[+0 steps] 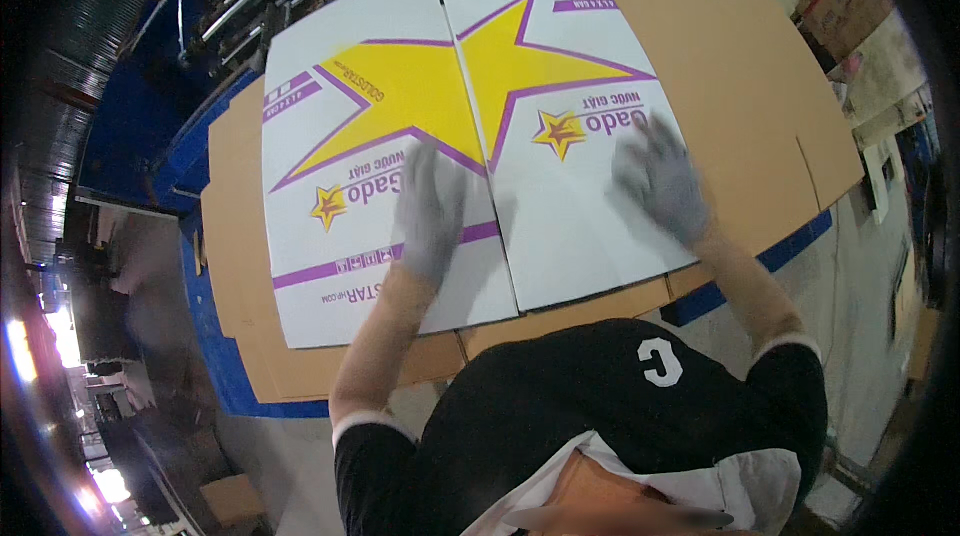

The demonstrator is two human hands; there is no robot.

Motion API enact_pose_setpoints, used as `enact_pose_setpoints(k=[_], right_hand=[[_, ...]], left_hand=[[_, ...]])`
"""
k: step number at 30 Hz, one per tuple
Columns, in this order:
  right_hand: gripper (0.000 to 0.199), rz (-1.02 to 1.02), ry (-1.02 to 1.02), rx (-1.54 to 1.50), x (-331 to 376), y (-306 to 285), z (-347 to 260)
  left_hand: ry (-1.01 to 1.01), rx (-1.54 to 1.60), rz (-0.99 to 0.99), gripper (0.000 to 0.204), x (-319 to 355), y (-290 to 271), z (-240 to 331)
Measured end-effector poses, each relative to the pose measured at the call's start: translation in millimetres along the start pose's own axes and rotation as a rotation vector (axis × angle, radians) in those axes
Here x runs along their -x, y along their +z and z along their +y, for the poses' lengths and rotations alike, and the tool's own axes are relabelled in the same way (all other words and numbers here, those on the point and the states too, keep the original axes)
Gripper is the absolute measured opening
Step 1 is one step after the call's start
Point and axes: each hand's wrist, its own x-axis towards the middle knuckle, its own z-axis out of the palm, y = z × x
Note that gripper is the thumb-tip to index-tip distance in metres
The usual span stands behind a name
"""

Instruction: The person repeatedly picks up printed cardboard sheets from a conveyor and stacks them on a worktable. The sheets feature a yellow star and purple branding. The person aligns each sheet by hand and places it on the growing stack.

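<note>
A flat cardboard piece with two white panels (590,226) lies in front of me, its panels meeting along a narrow dark seam. Yellow star shapes with purple edging are printed across both panels. My left hand (432,216), in a grey glove, rests on the left panel close to the seam, fingers stretched forward. On the right panel, my right hand (662,184), gloved likewise, is slightly blurred with its fingers apart. Neither hand holds anything. Brown cardboard (745,86) extends beneath and beyond the white panels on several sides; whether they are joined is hidden.
The cardboard lies on a blue support (225,356) whose edge shows at the left and lower right. Machinery with metal rollers (245,11) stands beyond the far left edge. Stacked cartons (848,6) are at the far right. A cardboard piece (232,499) lies on the floor at lower left.
</note>
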Motion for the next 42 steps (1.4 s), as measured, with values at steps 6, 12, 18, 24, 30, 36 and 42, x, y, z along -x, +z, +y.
enact_pose_setpoints(k=[6, 12, 18, 24, 30, 36, 42], right_hand=[[0.065, -0.216, -0.339, -0.09, 73, -41, -34], [0.051, -0.158, -0.326, 0.147, 72, -24, -8], [0.046, -0.143, -0.27, 0.179, 73, -24, -12], [0.052, -0.121, -0.235, 0.099, 77, -25, -19], [0.059, 0.041, -0.116, 0.122, 75, 14, -7], [0.054, 0.058, 0.177, 0.364, 59, 56, 18], [0.044, 0.301, 0.423, 0.319, 129, 77, 22]], left_hand=[[0.243, -0.372, -0.361, 0.091, 117, -73, 12], [0.197, -0.595, -0.304, 0.084, 137, -75, -14], [0.342, -0.54, -0.31, 0.077, 129, -79, -13], [0.334, -0.563, -0.318, 0.072, 131, -88, -10], [0.342, -0.742, -0.233, 0.061, 118, -73, -18], [0.065, -0.74, -0.029, 0.056, 171, -69, 10], [-0.155, -0.523, 0.203, 0.063, 378, -109, 11]])
